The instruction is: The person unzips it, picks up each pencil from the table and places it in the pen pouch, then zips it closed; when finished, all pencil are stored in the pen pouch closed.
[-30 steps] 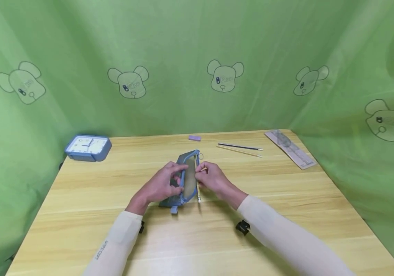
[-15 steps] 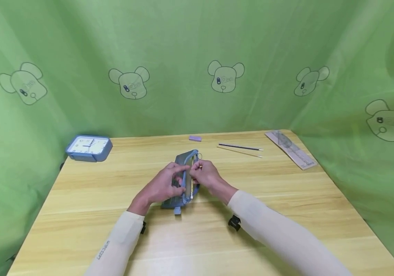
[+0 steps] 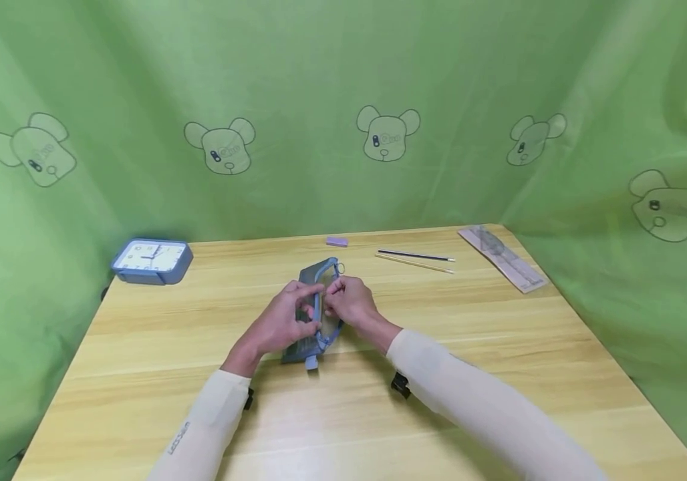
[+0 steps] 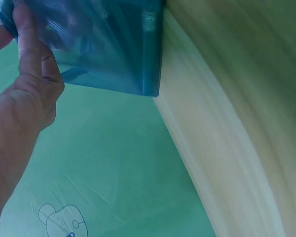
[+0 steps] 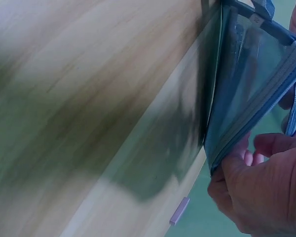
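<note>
A blue see-through zip pencil case (image 3: 309,277) stands on the table, its zipped mouth spread apart. My left hand (image 3: 283,317) grips the near rim between thumb and fingers; the left wrist view also shows this hand (image 4: 32,84) on the case's edge. My right hand (image 3: 352,300) is at the mouth with bent fingers. In the right wrist view, this right hand (image 5: 266,182) straddles the rim, some fingers outside and others by the opening. Whether it still holds the pencil is hidden. Long shapes (image 5: 246,54) show dimly through the case's wall.
Two pencils, one dark (image 3: 416,255) and one natural wood (image 3: 414,262), lie behind to the right. A purple eraser (image 3: 337,242) is at the back edge. A blue clock (image 3: 152,261) stands back left, a packaged ruler set (image 3: 502,258) back right. Green curtain (image 3: 313,194) surrounds the table.
My right hand has moved left with a yellow pencil, from beside the case into its mouth. The pencil's eraser end has dropped out of sight. My left hand has kept its grip.
</note>
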Action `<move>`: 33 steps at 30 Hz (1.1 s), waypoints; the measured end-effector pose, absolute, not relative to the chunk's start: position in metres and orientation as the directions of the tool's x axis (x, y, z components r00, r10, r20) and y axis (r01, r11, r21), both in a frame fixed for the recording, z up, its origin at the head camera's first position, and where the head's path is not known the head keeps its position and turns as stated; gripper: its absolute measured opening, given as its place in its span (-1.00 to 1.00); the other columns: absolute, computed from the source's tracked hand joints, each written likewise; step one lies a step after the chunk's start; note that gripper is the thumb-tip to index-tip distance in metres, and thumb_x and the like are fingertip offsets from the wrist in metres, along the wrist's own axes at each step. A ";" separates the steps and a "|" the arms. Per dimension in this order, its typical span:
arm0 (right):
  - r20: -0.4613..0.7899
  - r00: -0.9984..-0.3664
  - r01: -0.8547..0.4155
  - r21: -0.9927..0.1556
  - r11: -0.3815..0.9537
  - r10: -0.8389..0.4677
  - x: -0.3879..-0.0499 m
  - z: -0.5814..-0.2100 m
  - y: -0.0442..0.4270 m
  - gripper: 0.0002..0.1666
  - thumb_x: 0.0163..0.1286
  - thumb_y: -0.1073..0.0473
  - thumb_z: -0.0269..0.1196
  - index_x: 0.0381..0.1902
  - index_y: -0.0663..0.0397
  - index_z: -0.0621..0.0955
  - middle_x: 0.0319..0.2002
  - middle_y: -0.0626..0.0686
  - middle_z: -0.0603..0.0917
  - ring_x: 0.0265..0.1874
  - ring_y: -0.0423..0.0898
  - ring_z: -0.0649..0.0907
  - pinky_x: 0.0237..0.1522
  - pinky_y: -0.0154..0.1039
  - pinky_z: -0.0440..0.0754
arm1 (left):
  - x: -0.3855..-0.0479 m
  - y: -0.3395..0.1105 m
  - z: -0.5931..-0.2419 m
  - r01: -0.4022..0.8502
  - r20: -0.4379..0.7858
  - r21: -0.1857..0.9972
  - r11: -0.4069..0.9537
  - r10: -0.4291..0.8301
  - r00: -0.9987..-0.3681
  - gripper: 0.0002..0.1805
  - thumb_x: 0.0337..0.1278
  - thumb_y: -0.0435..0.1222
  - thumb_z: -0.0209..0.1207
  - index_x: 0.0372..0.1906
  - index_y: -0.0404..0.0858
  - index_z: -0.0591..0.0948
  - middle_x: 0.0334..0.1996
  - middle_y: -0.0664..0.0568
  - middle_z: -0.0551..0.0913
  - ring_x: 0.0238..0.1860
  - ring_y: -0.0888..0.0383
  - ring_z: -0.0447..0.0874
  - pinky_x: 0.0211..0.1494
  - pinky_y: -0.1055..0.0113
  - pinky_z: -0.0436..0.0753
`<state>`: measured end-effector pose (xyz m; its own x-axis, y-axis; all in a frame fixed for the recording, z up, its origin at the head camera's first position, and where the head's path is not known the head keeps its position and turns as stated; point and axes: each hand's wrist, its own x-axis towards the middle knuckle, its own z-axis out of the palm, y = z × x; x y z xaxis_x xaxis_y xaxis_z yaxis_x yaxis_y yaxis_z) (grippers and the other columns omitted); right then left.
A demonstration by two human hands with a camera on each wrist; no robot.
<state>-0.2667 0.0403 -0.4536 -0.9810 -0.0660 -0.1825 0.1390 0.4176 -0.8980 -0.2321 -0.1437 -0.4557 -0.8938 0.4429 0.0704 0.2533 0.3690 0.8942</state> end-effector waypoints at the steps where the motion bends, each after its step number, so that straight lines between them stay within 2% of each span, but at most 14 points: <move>1: -0.170 -0.983 0.129 -0.900 0.417 -0.062 -0.267 -0.453 0.041 -0.92 0.44 0.39 0.29 -0.27 0.16 0.64 -0.39 0.05 0.69 -0.33 0.04 0.82 -0.17 -0.13 0.86 | -0.232 -0.145 -0.455 0.251 0.070 0.895 0.369 0.439 -0.896 -0.16 0.19 -0.52 0.37 0.60 -0.41 0.37 0.25 -0.28 0.41 -0.01 0.09 0.63 -0.15 0.47 0.70; 5: -0.071 -0.995 0.028 -0.862 0.507 -0.066 -0.272 -0.455 0.056 -0.94 0.43 0.35 0.31 -0.25 0.12 0.64 -0.38 0.04 0.69 -0.37 0.00 0.76 -0.26 -0.27 0.77 | -0.235 -0.147 -0.454 0.257 0.081 0.893 0.370 0.431 -0.899 -0.16 0.17 -0.53 0.38 0.59 -0.41 0.38 0.20 -0.27 0.42 -0.02 0.09 0.61 -0.17 0.48 0.67; 8: 0.007 -0.995 -0.073 -0.758 0.648 -0.103 -0.278 -0.460 0.076 -0.93 0.40 0.36 0.31 -0.19 0.13 0.66 -0.28 0.05 0.68 -0.31 -0.08 0.67 -0.19 -0.28 0.71 | -0.235 -0.147 -0.453 0.256 0.080 0.893 0.370 0.429 -0.900 -0.16 0.17 -0.53 0.38 0.59 -0.40 0.38 0.18 -0.25 0.42 -0.02 0.09 0.60 -0.18 0.49 0.66; 10: 0.021 -0.990 -0.117 -0.670 0.733 -0.139 -0.281 -0.465 0.092 -0.85 0.40 0.36 0.30 -0.10 0.17 0.67 -0.17 0.11 0.67 -0.21 -0.04 0.65 -0.06 -0.20 0.72 | -0.235 -0.148 -0.453 0.250 0.075 0.895 0.369 0.428 -0.901 -0.15 0.17 -0.54 0.38 0.60 -0.40 0.37 0.17 -0.25 0.42 -0.03 0.09 0.60 -0.17 0.49 0.66; 13: -0.003 -0.981 -0.161 -0.545 0.823 -0.194 -0.284 -0.469 0.117 -0.63 0.37 0.37 0.28 0.13 0.26 0.66 0.09 0.27 0.62 0.07 0.18 0.62 0.16 0.09 0.71 | -0.234 -0.148 -0.453 0.240 0.067 0.899 0.366 0.427 -0.902 -0.15 0.18 -0.54 0.37 0.60 -0.39 0.37 0.16 -0.23 0.42 -0.03 0.09 0.60 -0.16 0.50 0.66; 17: -0.039 -0.980 -0.163 -0.418 0.894 -0.197 -0.291 -0.477 0.148 -0.35 0.40 0.33 0.27 0.44 0.29 0.51 0.45 0.43 0.41 0.44 0.45 0.42 0.43 0.42 0.49 | -0.233 -0.149 -0.453 0.238 0.066 0.902 0.360 0.431 -0.900 -0.15 0.19 -0.55 0.36 0.60 -0.38 0.37 0.14 -0.23 0.42 -0.03 0.09 0.60 -0.17 0.49 0.66; 20: -0.051 -0.986 -0.132 -0.354 0.926 -0.160 -0.303 -0.484 0.166 -0.27 0.52 0.26 0.21 0.59 0.27 0.35 0.60 0.44 0.23 0.59 0.48 0.23 0.55 0.52 0.27 | -0.233 -0.150 -0.454 0.239 0.066 0.904 0.354 0.437 -0.897 -0.16 0.20 -0.55 0.36 0.60 -0.39 0.37 0.13 -0.23 0.41 -0.04 0.10 0.60 -0.18 0.49 0.66; 22: -0.044 -0.988 -0.125 -0.327 0.937 -0.148 -0.312 -0.489 0.177 -0.26 0.59 0.22 0.15 0.64 0.26 0.28 0.65 0.44 0.14 0.63 0.48 0.15 0.58 0.53 0.20 | -0.233 -0.151 -0.453 0.237 0.064 0.907 0.350 0.441 -0.895 -0.16 0.20 -0.56 0.35 0.60 -0.38 0.37 0.13 -0.23 0.40 -0.04 0.09 0.59 -0.19 0.49 0.65; 25: -0.014 -0.989 -0.140 -0.284 0.949 -0.150 -0.324 -0.494 0.190 -0.27 0.65 0.19 0.10 0.66 0.28 0.22 0.66 0.46 0.11 0.65 0.48 0.14 0.60 0.51 0.19 | -0.234 -0.152 -0.453 0.229 0.059 0.911 0.342 0.443 -0.895 -0.16 0.21 -0.57 0.34 0.61 -0.38 0.36 0.13 -0.23 0.39 -0.04 0.09 0.59 -0.21 0.49 0.65; 29: 0.029 -0.986 -0.166 -0.234 0.958 -0.164 -0.336 -0.497 0.202 -0.31 0.67 0.19 0.07 0.63 0.34 0.24 0.62 0.48 0.21 0.60 0.49 0.24 0.58 0.48 0.27 | -0.234 -0.153 -0.453 0.209 0.043 0.919 0.334 0.441 -0.896 -0.15 0.21 -0.58 0.33 0.62 -0.36 0.35 0.14 -0.21 0.37 -0.04 0.08 0.56 -0.26 0.49 0.63; 33: 0.054 -0.988 -0.156 -0.196 0.968 -0.148 -0.343 -0.499 0.208 -0.38 0.69 0.19 0.05 0.58 0.35 0.32 0.55 0.47 0.34 0.51 0.52 0.35 0.46 0.50 0.42 | -0.236 -0.154 -0.453 0.206 0.039 0.919 0.335 0.443 -0.896 -0.15 0.21 -0.58 0.33 0.62 -0.37 0.35 0.15 -0.22 0.36 -0.04 0.07 0.55 -0.29 0.49 0.61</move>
<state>-0.3431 0.2077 -0.4993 -0.9875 -0.1482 0.0535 -0.1559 0.9680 -0.1964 -0.2362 -0.1544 -0.4535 -0.8958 0.4427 0.0394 0.2061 0.3351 0.9194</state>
